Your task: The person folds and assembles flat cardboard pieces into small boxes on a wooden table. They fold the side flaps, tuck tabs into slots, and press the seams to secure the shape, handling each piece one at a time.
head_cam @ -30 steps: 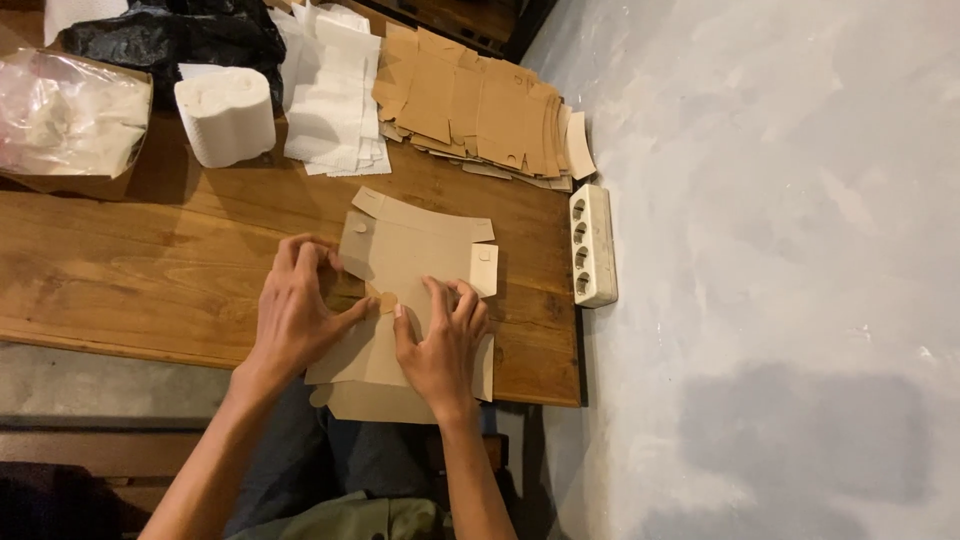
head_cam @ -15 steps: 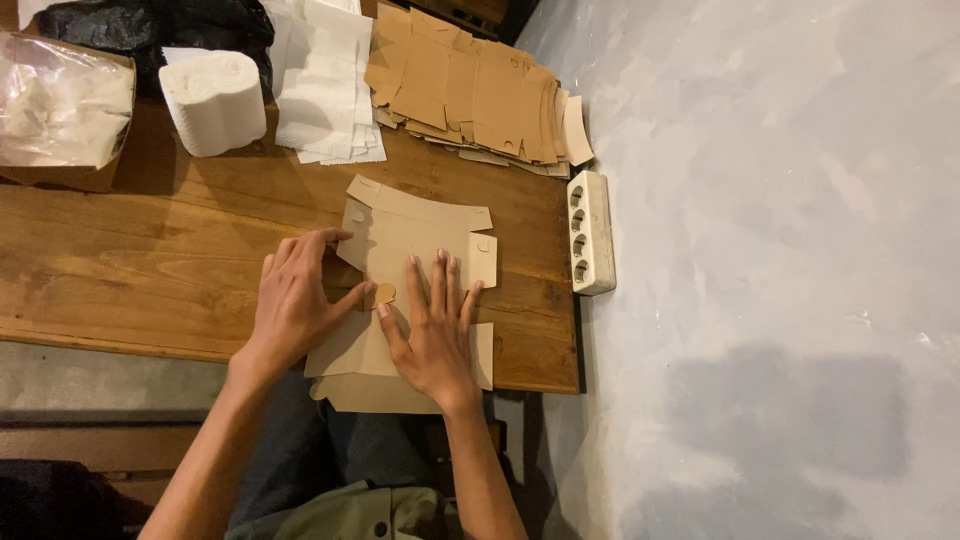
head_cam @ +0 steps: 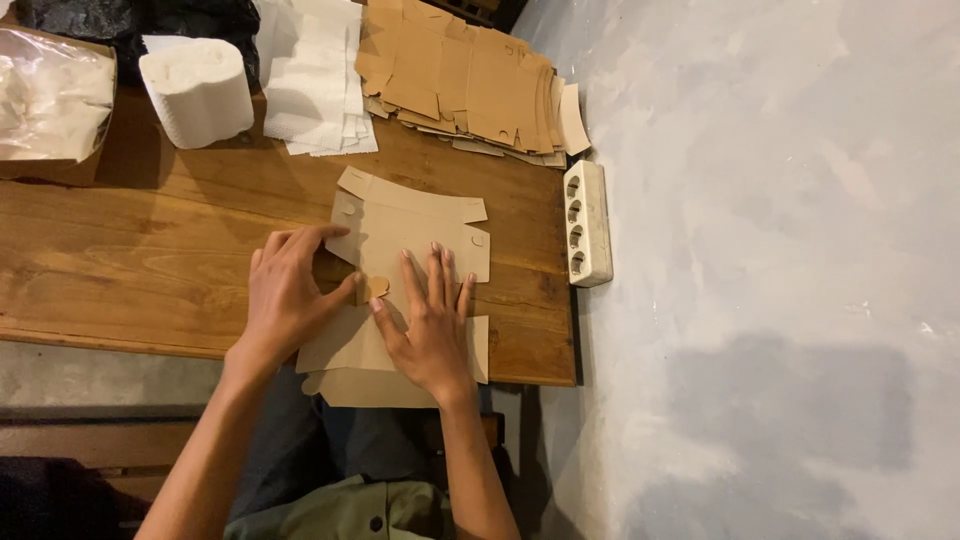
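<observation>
Both hands (head_cam: 365, 315) lie spread, pressing the cardboard blank (head_cam: 410, 235) overhanging the table edge (head_cam: 150, 345).

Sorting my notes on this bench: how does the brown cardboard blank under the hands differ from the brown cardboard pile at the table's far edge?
The flat brown cardboard blank lies alone, overhanging the wooden table's near edge; the brown cardboard stack is many overlapping sheets. The left hand and right hand press the blank; nobody touches the stack. Both are the same brown die-cut card.
</observation>
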